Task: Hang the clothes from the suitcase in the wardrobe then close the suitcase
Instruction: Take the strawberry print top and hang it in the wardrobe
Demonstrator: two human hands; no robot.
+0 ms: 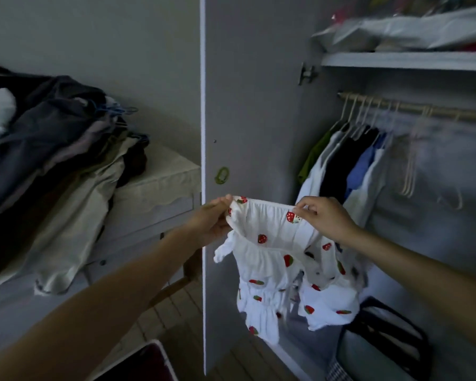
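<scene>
Both hands up in front of the open wardrobe door [259,105], holding a white strawberry-print garment [280,270] spread by its gathered top edge. Left hand [212,218] pinched shut on the left end, right hand [324,218] pinched shut on the right end; rest of the cloth hangs loose below. Step looks like readying this piece for hanging, no hanger in it yet. Next move likely needs a free hanger [412,166] from the rail [412,110], right of the hung clothes [341,166]. Suitcase: maybe the dark red edge [146,364] at bottom, can't tell
</scene>
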